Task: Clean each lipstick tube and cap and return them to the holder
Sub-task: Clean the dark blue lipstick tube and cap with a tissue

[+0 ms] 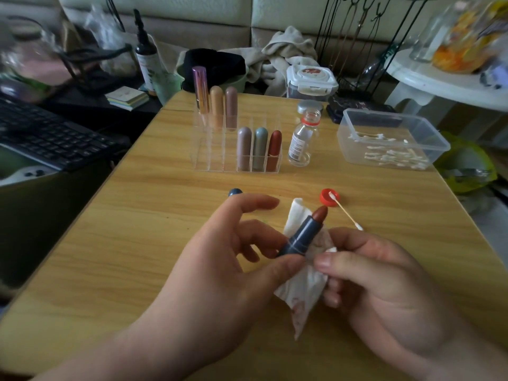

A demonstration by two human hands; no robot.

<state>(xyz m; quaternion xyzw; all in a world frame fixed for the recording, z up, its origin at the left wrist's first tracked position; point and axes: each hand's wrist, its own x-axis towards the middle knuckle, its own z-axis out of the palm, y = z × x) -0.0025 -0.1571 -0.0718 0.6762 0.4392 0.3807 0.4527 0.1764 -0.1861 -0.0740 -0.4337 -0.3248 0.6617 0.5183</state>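
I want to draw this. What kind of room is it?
Probably a room at home: a computer keyboard, a padded sofa back and a necklace stand surround the wooden table.

Left hand [220, 259] pinches open lipstick tube [301, 235]; right hand [376, 287] holds stained tissue [302, 290] against it.

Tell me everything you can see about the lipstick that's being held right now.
The lipstick is uncapped: a dark blue, smooth-looking tube with a reddish-brown rounded bullet showing at the top. It tilts up and to the right above the table. The left hand pinches its lower end between thumb and fingers; a white, stained tissue held by the right hand lies against it.
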